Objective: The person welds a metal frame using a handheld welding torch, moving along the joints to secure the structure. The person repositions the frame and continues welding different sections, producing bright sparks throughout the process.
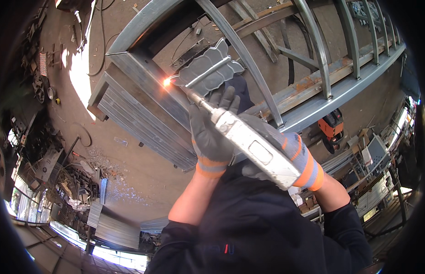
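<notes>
A brown workshop floor is bordered by scrap. A white tool, clasped in the right hand, is pointed at the glowing edge of a steel frame with gaps between bars; whether the left hand, by the nozzle, is closed cannot be told.

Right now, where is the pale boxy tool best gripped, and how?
Probably around its thick body, from the right, where the right hand is: the long, blocky shape gives room to wrap. Stay off the slim front nozzle, which points toward the bright glow.
</notes>
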A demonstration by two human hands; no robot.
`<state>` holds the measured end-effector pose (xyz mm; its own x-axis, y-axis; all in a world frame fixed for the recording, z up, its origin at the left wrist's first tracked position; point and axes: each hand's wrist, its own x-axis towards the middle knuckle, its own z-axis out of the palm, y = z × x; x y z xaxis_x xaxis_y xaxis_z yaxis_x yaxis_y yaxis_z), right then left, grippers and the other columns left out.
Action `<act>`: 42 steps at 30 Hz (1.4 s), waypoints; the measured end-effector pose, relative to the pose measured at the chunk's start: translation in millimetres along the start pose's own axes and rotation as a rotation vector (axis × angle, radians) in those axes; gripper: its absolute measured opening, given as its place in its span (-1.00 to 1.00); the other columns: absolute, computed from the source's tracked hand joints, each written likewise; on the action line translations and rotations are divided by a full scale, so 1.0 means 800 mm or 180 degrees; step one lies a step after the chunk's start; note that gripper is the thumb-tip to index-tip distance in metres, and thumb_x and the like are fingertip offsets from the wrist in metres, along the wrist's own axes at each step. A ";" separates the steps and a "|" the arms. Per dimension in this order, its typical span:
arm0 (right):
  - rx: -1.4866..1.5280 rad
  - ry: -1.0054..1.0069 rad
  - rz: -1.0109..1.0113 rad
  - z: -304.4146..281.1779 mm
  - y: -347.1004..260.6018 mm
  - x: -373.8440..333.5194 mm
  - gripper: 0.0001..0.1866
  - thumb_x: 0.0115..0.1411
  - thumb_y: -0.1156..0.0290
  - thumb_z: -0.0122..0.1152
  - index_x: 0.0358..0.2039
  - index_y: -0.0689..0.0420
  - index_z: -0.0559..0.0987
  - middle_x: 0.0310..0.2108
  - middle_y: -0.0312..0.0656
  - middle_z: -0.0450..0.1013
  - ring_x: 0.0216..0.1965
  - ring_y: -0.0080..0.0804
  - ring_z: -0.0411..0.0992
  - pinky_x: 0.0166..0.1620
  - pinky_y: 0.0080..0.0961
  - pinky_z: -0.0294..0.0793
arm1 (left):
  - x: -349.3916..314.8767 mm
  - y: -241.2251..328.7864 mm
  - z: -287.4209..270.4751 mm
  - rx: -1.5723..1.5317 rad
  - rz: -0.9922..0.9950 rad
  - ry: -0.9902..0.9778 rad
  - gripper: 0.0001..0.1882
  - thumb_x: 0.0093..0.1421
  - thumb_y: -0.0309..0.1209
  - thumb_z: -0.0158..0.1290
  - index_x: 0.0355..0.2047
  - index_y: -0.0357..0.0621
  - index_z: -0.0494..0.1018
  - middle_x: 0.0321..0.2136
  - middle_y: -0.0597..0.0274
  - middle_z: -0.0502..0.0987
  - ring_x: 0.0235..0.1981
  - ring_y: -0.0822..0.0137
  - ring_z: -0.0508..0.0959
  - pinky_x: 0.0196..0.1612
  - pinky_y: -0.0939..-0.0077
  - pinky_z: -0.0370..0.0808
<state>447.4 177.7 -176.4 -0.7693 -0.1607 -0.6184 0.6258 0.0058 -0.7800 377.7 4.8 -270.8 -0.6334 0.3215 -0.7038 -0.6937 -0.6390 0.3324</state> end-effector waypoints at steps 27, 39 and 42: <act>-0.0174 -0.0073 -0.0810 -0.014 0.080 -0.001 -0.06 0.15 0.20 0.65 0.45 0.27 0.38 0.30 0.02 0.49 0.22 -0.10 0.54 0.28 -0.27 0.48 | -0.054 0.003 -0.063 0.2087 -0.0255 -0.0938 -0.36 0.68 -0.05 -0.39 0.50 -0.28 0.22 0.39 -0.02 0.39 0.39 0.13 0.42 0.47 0.13 0.32; 0.0653 -0.0239 -0.0318 -0.016 0.067 -0.003 -0.02 0.19 0.11 0.61 0.47 0.30 0.34 0.29 0.01 0.51 0.14 -0.17 0.54 0.23 -0.32 0.49 | -0.053 -0.005 -0.066 0.1385 -0.0391 -0.0715 -0.37 0.68 -0.06 -0.36 0.46 -0.31 0.27 0.34 -0.01 0.46 0.35 0.13 0.47 0.45 0.15 0.35; 0.0460 -0.0159 -0.0556 -0.013 0.069 0.000 -0.03 0.20 0.13 0.61 0.48 0.29 0.33 0.29 -0.01 0.52 0.18 -0.19 0.52 0.26 -0.32 0.47 | -0.053 -0.004 -0.068 0.1563 -0.0373 -0.0682 -0.35 0.68 -0.05 -0.36 0.45 -0.35 0.27 0.32 -0.01 0.48 0.34 0.14 0.49 0.44 0.16 0.37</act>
<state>480.9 188.0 -220.2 -0.8625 -0.1956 -0.4668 0.4984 -0.1673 -0.8507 425.5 -44.7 -276.2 -0.5624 0.5388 -0.6272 -0.8098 -0.2054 0.5496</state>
